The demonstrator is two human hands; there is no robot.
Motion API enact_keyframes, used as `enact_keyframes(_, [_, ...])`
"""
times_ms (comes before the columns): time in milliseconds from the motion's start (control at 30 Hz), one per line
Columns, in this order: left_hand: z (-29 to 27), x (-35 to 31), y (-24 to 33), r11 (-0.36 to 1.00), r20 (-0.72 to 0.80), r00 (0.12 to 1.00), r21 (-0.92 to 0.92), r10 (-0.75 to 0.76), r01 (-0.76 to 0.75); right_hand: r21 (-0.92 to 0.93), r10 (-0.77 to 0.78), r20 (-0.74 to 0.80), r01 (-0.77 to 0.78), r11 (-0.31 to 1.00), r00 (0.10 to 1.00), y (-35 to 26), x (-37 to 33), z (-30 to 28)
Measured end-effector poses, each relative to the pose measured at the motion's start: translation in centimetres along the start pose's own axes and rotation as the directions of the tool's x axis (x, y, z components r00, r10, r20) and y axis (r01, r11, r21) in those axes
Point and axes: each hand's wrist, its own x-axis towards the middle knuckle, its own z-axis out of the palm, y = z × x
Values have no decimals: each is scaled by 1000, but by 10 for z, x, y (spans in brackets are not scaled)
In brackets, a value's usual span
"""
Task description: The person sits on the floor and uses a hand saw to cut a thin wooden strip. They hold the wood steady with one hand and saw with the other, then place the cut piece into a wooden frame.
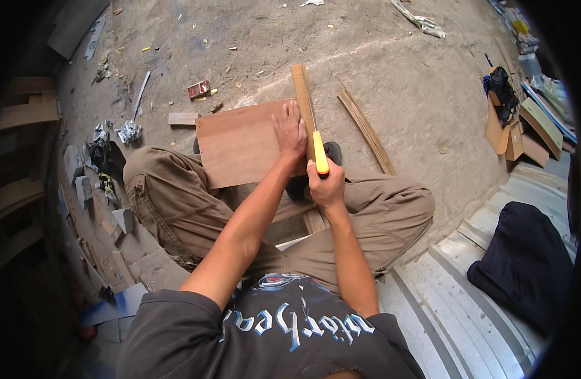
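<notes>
A rectangular brown wooden board (237, 148) lies across my lap and shins. My left hand (291, 131) presses on its right part with the fingers stretched out and slightly apart. Along the board's right edge runs a long narrow wooden strip (301, 82), pointing away from me. My right hand (328, 184) is closed round the lower end of a yellow-handled tool (320, 151). Its thin metal blade shows edge-on beside the strip, so its kind cannot be told.
A loose wood strip (366, 129) lies on the ground to the right. Beyond the board are a red box (199, 89) and a small wood block (183, 119). Wood scraps and crumpled foil (129, 131) lie left. Dark cloth (524, 265) rests on corrugated metal sheeting (454, 303) at right.
</notes>
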Motion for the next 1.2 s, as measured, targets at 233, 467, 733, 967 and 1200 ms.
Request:
enact_keyframes(233, [7, 28, 15, 998, 24, 998, 27, -59, 58, 196, 188, 61, -197, 961, 980, 9, -4, -4])
enact_keyframes(467, [7, 27, 16, 998, -37, 998, -50, -50, 49, 250, 222, -3, -214, 944, 975, 22, -12, 4])
enact_keyframes(733, [8, 28, 15, 998, -32, 998, -19, -60, 60, 135, 193, -42, -186, 973, 980, -10, -7, 4])
enact_keyframes(967, [9, 22, 20, 996, -29, 998, -76, -57, 55, 309, 245, 45, -247, 919, 968, 29, -16, -10])
enact_keyframes(1200, [-7, 22, 9, 980, -61, 992, -174, -108, 96, 557, 230, 172, -287, 780, 958, 39, -16, -10])
